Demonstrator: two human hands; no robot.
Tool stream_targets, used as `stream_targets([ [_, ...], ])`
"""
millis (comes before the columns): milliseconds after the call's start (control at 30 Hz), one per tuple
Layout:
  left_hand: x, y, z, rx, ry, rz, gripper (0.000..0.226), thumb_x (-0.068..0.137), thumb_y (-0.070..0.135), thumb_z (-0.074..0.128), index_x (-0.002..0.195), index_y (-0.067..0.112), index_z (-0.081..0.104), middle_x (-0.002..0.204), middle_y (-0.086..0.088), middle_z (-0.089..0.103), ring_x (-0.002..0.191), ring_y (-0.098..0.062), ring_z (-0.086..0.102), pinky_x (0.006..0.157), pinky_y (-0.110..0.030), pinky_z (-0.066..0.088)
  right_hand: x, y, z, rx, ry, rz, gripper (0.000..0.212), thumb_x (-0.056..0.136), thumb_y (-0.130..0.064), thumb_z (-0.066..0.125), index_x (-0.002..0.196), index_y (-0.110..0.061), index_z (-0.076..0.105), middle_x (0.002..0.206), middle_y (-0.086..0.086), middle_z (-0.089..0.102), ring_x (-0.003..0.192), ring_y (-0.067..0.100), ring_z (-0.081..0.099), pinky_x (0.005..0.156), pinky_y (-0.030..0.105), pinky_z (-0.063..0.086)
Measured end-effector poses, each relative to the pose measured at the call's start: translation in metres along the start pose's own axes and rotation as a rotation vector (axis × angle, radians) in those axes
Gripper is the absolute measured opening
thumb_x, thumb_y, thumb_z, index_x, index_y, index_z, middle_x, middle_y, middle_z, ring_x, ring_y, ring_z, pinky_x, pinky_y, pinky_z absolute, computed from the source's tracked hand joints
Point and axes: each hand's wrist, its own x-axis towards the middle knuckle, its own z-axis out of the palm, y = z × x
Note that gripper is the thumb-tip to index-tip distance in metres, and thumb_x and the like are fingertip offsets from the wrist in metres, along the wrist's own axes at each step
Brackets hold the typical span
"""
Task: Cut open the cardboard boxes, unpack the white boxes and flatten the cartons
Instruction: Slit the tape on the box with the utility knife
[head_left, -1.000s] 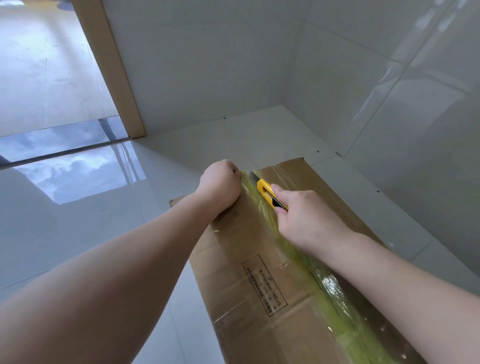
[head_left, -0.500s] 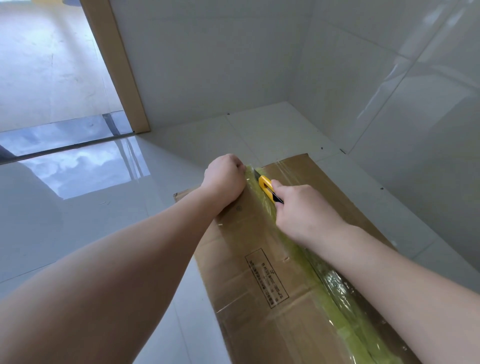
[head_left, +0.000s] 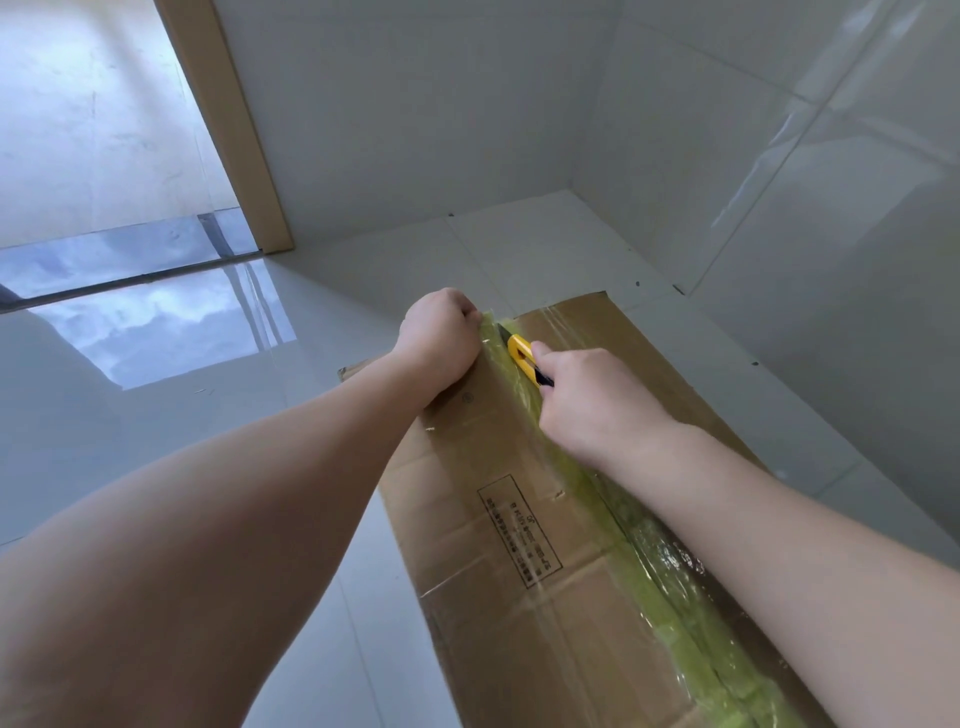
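Fingers of right hand (head_left: 592, 402) grip yellow knife (head_left: 522, 356) on tape (head_left: 519, 395).

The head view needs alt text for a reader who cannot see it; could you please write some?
A right hand grips a yellow utility knife, blade at the far end of the yellow-green tape seam on a long brown cardboard box. The left hand rests curled at the box's far edge, on a glossy white tiled floor.

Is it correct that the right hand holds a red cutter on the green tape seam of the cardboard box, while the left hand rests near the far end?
Not quite: the cutter is yellow, not red, as the head view shows. The right hand holds it on the green tape seam of the cardboard box, while the left hand rests near the far end.
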Motion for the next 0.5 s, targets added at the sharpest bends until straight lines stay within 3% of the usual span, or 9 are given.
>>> stream_targets([
  [133, 0.001, -0.002, 0.001, 0.014, 0.003, -0.002, 0.021, 0.095, 0.017, 0.047, 0.096, 0.009, 0.066, 0.102, -0.009, 0.066, 0.096, -0.029, 0.057, 0.075, -0.026, 0.039, -0.001, -0.002, 0.000, 0.001, 0.003, 0.015, 0.050, 0.086, -0.003, 0.047, 0.135, -0.014, 0.047, 0.096, 0.012, 0.063, 0.074, 0.027, 0.056, 0.059, 0.034, 0.053],
  [300, 0.000, -0.002, 0.001, 0.005, -0.012, -0.004, 0.021, 0.096, 0.018, 0.047, 0.096, 0.010, 0.066, 0.102, -0.008, 0.065, 0.097, -0.029, 0.057, 0.075, -0.026, 0.039, -0.018, 0.011, 0.003, 0.049, -0.016, 0.045, 0.059, 0.088, -0.005, 0.048, 0.143, -0.024, 0.039, 0.085, 0.004, 0.061, 0.055, 0.019, 0.056, 0.046, 0.030, 0.047],
  [400, 0.000, 0.000, 0.001, 0.018, -0.029, -0.005, 0.022, 0.096, 0.018, 0.045, 0.098, 0.009, 0.065, 0.104, -0.008, 0.064, 0.098, -0.029, 0.057, 0.076, -0.027, 0.041, -0.008, 0.009, 0.002, 0.055, -0.039, 0.077, 0.055, 0.090, -0.007, 0.047, 0.141, -0.025, 0.041, 0.100, 0.010, 0.062, 0.058, 0.022, 0.055, 0.049, 0.029, 0.045],
  [500, 0.000, 0.000, 0.000, 0.025, -0.026, -0.008, 0.023, 0.096, 0.017, 0.044, 0.098, 0.009, 0.066, 0.104, -0.008, 0.065, 0.098, -0.029, 0.057, 0.075, -0.026, 0.040, 0.001, 0.001, 0.000, -0.009, -0.019, 0.040, 0.051, 0.089, -0.006, 0.046, 0.138, -0.019, 0.044, 0.093, 0.010, 0.060, 0.067, 0.024, 0.053, 0.051, 0.026, 0.042],
])
